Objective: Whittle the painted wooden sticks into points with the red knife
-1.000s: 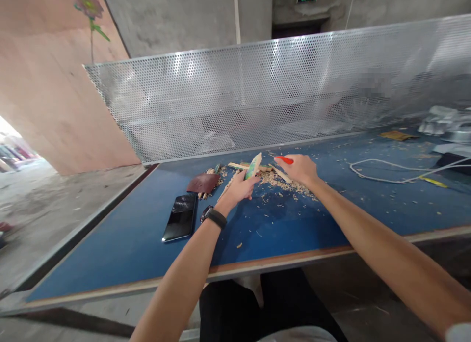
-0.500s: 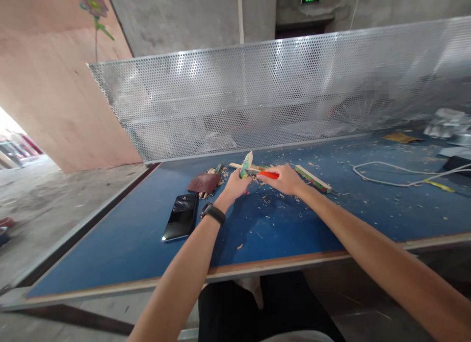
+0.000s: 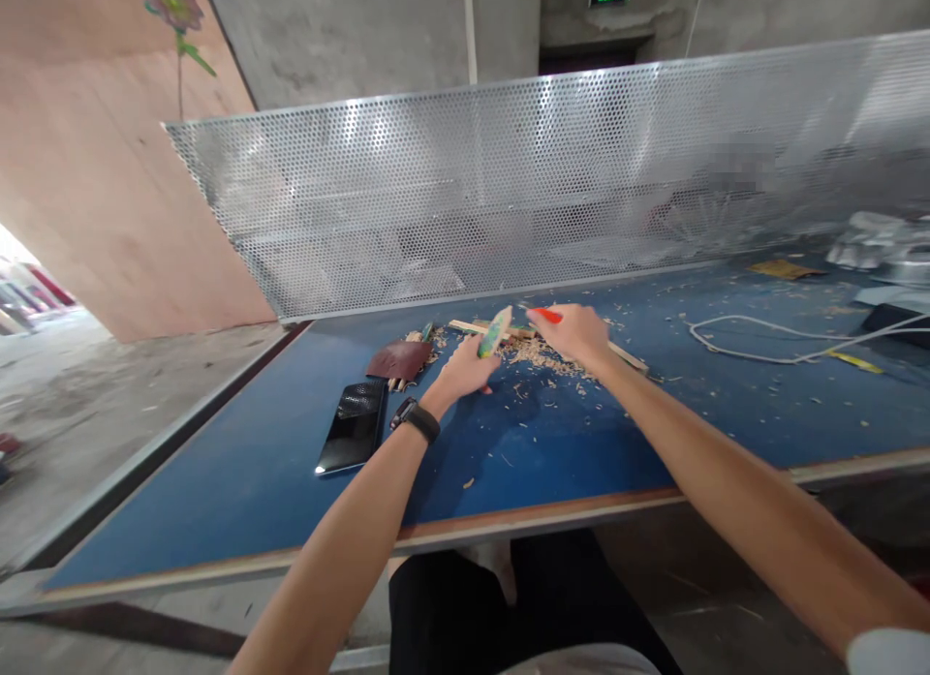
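My left hand [image 3: 465, 370] is closed around a piece of wood [image 3: 495, 332] with pale cut edges and a green-and-yellow painted face. It tilts up and away from me. In my right hand [image 3: 581, 336] is a knife [image 3: 546, 315] with a red-orange handle; its thin blade points left, blurred, a little apart from the wood. Curled wood shavings [image 3: 542, 355] lie heaped on the table beneath both hands. Behind the left hand rests a light wooden strip [image 3: 469, 327]. A longer stick [image 3: 629, 357] lies partly hidden behind my right hand and forearm.
A black phone [image 3: 355, 428] and a reddish-brown sheet [image 3: 399, 359] over several sticks lie left on the blue table [image 3: 254, 462]. A white cable [image 3: 727, 353] loops at the right. Along the back edge stands a perforated metal panel [image 3: 465, 191].
My right hand has moved the knife up and away from the wood, uncovering more of the shavings heap. My left hand still holds the wood. The view has shifted slightly.
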`<state>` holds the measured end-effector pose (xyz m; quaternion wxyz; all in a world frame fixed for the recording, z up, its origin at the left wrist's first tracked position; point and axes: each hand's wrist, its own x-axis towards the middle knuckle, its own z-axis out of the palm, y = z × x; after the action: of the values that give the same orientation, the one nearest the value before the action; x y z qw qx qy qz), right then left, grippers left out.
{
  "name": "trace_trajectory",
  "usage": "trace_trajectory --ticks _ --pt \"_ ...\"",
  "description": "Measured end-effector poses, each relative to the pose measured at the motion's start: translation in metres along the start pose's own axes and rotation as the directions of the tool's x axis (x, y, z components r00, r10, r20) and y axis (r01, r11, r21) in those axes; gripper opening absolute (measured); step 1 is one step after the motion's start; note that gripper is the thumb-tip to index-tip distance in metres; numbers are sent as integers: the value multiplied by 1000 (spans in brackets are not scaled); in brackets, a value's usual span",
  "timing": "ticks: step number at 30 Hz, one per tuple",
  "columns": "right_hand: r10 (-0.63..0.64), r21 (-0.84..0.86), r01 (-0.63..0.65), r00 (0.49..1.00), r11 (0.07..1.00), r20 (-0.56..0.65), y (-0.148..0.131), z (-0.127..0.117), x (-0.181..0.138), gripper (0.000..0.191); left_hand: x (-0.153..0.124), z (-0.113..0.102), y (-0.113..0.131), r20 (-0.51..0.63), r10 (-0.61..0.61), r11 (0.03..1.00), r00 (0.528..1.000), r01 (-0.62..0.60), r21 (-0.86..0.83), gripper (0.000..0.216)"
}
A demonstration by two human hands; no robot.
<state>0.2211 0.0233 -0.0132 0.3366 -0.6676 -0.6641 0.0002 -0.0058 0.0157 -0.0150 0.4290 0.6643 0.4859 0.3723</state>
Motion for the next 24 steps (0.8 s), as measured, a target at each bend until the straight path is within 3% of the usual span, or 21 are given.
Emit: trace_trajectory --ticks 1,3,6,12,24 --pt "96 -30 -97 995 995 -6 6 -1 3 65 0 1 -2 34 0 1000 999 0 0 30" --pt "126 -53 -128 991 990 -36 13 -2 6 64 2 1 -6 15 26 998 1000 -25 -65 31" --pt "55 -16 -56 996 998 -66 7 1 2 66 6 0 -10 -34 47 993 998 -51 -108 26" --pt "-49 127 52 998 991 -26 -17 1 -12 62 5 -2 -11 -7 117 982 993 -117 -149 23" --pt "-136 220 124 990 968 43 -15 4 -16 63 2 -2 0 20 86 951 996 -76 -299 28"
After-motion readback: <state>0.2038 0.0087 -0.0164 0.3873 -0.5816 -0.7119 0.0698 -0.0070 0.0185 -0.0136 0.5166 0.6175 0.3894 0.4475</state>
